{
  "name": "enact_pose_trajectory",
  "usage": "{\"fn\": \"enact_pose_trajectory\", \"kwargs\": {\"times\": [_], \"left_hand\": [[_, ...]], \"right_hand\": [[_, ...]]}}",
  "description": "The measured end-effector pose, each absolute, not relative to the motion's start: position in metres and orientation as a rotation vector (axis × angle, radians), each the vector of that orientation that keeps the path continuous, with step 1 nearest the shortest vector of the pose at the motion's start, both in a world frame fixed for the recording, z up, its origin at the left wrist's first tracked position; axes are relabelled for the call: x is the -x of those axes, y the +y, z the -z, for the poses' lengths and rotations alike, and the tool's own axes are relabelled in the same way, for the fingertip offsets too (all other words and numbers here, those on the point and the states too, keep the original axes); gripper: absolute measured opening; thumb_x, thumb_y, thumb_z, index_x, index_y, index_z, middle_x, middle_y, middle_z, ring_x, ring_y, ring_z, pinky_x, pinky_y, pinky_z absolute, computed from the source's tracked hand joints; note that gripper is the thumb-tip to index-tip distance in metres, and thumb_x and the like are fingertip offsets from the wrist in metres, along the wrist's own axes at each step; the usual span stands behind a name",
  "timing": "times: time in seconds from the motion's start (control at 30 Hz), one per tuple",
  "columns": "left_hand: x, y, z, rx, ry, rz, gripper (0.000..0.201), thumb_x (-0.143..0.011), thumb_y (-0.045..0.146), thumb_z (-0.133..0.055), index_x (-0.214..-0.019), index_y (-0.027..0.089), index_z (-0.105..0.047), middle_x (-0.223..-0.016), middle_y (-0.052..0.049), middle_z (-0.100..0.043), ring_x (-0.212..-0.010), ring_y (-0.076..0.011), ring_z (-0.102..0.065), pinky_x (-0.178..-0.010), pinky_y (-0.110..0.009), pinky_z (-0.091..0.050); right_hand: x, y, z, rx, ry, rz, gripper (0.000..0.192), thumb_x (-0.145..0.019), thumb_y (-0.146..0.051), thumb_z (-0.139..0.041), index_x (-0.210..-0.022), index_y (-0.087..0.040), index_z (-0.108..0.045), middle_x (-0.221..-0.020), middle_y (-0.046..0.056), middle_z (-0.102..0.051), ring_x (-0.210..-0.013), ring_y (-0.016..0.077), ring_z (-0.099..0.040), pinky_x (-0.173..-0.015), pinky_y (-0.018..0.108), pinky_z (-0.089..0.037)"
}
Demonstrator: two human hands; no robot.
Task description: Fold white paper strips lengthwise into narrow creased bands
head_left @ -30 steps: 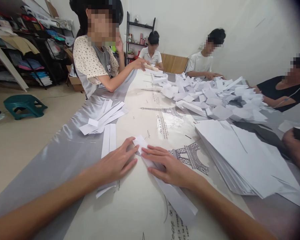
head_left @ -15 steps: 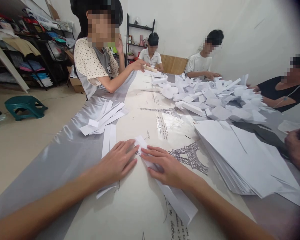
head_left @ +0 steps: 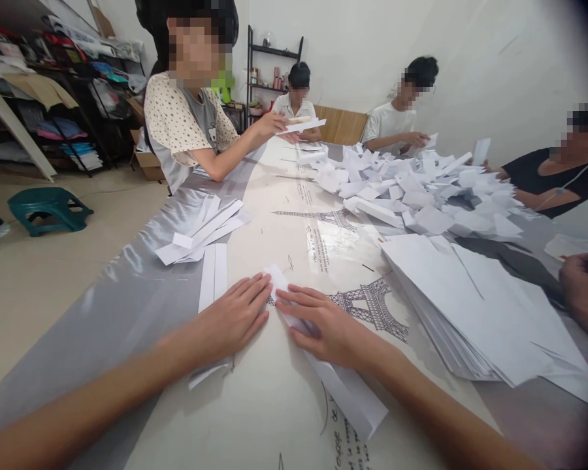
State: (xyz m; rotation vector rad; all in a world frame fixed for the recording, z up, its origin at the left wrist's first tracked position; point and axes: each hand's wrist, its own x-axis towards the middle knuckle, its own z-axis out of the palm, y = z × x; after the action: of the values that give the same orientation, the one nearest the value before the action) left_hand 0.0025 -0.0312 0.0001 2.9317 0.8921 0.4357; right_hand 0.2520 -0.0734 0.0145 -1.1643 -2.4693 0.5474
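Note:
A folded white paper strip [head_left: 353,398] lies slantwise on the printed table cover in front of me. My right hand [head_left: 326,323] rests on it, fingers stretched out and pressing it flat. On the strip's far left edge are the fingertips of my left hand [head_left: 235,316], which lies flat with its fingers straight. Other narrow paper strips [head_left: 212,281] extend from beneath and beyond my left hand, partly hidden by it.
Cut strips [head_left: 206,228] lie in a loose heap on the left. At right is a stack of large white sheets [head_left: 470,300], with a big pile of folded paper pieces [head_left: 411,189] behind it. Several people sit around the table. A green stool [head_left: 51,209] stands on the floor.
My left fingers have slid slightly right and drawn together at the strip's edge; my right hand stays put. The person at left has lowered one hand to a paper strip.

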Motion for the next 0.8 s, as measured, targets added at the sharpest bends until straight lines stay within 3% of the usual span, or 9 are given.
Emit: {"fn": "enact_pose_trajectory", "kwargs": {"times": [0.6,0.7,0.8], "left_hand": [[-0.002,-0.027,-0.008,-3.044,0.843,-0.377,0.046,-0.11,0.036,-0.032,-0.146,0.012,-0.048,-0.153,-0.018,-0.048,-0.147,-0.031,-0.04,-0.116,-0.048,-0.039],[0.0,-0.024,-0.008,-3.078,0.86,-0.396,0.045,-0.11,0.036,-0.031,-0.141,0.012,-0.054,-0.147,-0.018,-0.055,-0.142,-0.0309,-0.046,-0.113,-0.048,-0.042],[0.006,-0.016,-0.009,-3.113,0.914,-0.413,0.045,-0.111,0.036,-0.031,-0.133,0.011,-0.061,-0.14,-0.019,-0.06,-0.136,-0.0322,-0.052,-0.109,-0.05,-0.044]], "right_hand": [[-0.256,-0.073,-0.015,1.104,-2.47,-0.582,0.053,-0.099,-0.026,-0.057,-0.151,-0.027,-0.049,-0.161,0.002,-0.042,-0.153,0.0258,-0.032,-0.123,0.053,-0.035],[-0.26,-0.076,-0.023,1.119,-2.375,-0.666,0.044,-0.1,-0.033,-0.059,-0.144,-0.027,-0.058,-0.155,0.005,-0.05,-0.148,0.0268,-0.04,-0.119,0.052,-0.041],[-0.265,-0.081,-0.038,1.111,-2.227,-0.721,0.032,-0.1,-0.037,-0.06,-0.129,-0.028,-0.068,-0.14,0.006,-0.065,-0.132,0.0245,-0.058,-0.111,0.047,-0.048]]}}
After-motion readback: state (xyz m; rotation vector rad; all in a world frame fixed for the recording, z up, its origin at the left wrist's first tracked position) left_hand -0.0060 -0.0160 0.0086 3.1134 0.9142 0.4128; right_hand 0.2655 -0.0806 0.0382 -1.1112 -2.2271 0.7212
